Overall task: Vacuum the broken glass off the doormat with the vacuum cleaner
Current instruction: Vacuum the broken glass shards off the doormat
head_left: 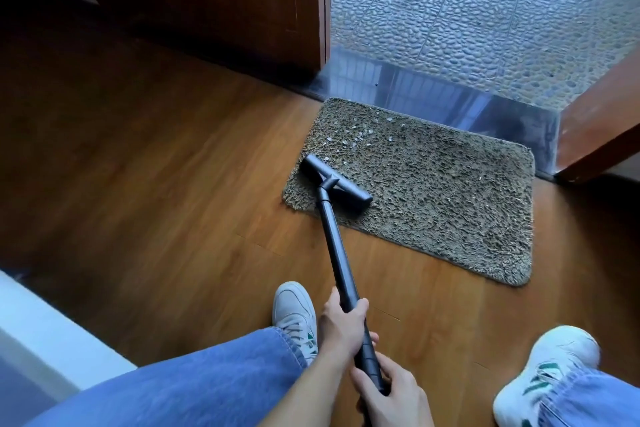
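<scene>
A shaggy brown doormat (433,198) lies on the wooden floor before a doorway. Small pale shards of broken glass (356,133) are scattered over its far left part. The black floor head of the vacuum cleaner (335,183) rests on the mat's left end, just short of the shards. Its black tube (337,253) slants back toward me. My left hand (341,324) grips the tube higher up. My right hand (393,395) grips it lower, near the bottom edge of the view.
My two white sneakers (294,314) (550,371) stand on the wood floor (156,184) on either side of the tube. A shiny metal threshold (450,97) and pebbled tiles (485,10) lie beyond the mat. A dark wooden door (225,3) stands at the left, a white object (52,333) at the lower left.
</scene>
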`<control>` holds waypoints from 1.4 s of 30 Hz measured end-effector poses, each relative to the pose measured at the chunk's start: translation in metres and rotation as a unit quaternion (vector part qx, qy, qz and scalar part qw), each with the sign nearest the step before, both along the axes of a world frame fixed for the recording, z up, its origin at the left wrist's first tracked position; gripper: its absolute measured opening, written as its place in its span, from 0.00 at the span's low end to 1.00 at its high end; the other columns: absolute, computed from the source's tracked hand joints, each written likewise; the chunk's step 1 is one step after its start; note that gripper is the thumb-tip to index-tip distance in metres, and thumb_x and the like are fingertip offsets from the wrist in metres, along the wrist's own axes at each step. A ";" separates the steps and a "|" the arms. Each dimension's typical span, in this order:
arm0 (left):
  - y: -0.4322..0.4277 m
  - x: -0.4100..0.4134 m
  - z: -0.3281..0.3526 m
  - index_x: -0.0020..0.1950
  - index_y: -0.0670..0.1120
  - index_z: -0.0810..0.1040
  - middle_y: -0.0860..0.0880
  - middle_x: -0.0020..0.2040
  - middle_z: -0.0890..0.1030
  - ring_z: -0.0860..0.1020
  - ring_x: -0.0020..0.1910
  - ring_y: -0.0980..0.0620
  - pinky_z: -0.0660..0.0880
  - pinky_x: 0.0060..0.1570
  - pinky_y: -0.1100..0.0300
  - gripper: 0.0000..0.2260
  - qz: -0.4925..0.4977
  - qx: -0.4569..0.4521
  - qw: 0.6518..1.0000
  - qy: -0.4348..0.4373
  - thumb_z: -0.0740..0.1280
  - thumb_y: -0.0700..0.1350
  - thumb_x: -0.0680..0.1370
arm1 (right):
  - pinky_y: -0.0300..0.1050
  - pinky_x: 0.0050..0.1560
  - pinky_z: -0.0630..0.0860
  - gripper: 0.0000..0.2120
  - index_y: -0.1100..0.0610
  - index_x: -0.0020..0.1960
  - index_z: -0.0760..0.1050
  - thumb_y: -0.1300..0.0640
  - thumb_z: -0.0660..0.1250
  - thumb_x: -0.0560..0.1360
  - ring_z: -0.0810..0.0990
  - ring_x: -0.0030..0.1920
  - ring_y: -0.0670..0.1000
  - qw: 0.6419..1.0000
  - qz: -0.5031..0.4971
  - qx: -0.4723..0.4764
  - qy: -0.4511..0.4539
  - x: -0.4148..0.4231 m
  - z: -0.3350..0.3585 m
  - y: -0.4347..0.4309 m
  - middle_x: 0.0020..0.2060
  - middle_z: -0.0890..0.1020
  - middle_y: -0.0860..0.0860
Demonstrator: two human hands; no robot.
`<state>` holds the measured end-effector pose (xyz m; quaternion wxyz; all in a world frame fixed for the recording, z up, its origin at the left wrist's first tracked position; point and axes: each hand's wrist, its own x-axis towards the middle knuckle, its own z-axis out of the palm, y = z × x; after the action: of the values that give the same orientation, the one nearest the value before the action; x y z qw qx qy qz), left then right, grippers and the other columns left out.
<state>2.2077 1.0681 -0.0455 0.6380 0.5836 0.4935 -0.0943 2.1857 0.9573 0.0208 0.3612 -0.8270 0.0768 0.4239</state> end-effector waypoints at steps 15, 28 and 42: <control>0.008 0.110 -0.022 0.48 0.41 0.69 0.43 0.41 0.79 0.81 0.26 0.47 0.80 0.27 0.56 0.07 0.005 -0.049 0.998 -0.039 0.68 0.39 0.80 | 0.45 0.27 0.74 0.08 0.61 0.54 0.70 0.66 0.60 0.76 0.74 0.25 0.57 0.979 0.047 0.113 0.161 0.119 -0.020 -0.003 0.32 0.74 0.60; 0.012 0.158 0.026 0.59 0.37 0.70 0.45 0.38 0.77 0.78 0.24 0.49 0.79 0.28 0.55 0.16 0.058 -0.046 0.996 0.049 0.70 0.46 0.79 | 0.46 0.23 0.74 0.07 0.59 0.49 0.71 0.55 0.65 0.77 0.76 0.23 0.54 0.988 -0.004 0.058 0.142 0.170 0.025 0.019 0.29 0.77 0.56; 0.065 0.123 0.051 0.55 0.40 0.69 0.45 0.39 0.76 0.78 0.26 0.49 0.82 0.30 0.52 0.13 -0.001 -0.082 0.990 0.115 0.68 0.48 0.81 | 0.45 0.23 0.73 0.09 0.50 0.49 0.75 0.47 0.61 0.81 0.76 0.22 0.53 0.979 -0.074 0.044 0.184 0.133 0.058 0.072 0.30 0.78 0.55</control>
<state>2.3310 1.1336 0.0056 0.6225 0.5155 0.5534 -0.2014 2.3184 1.0292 0.0784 0.4078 -0.7101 0.1842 0.5436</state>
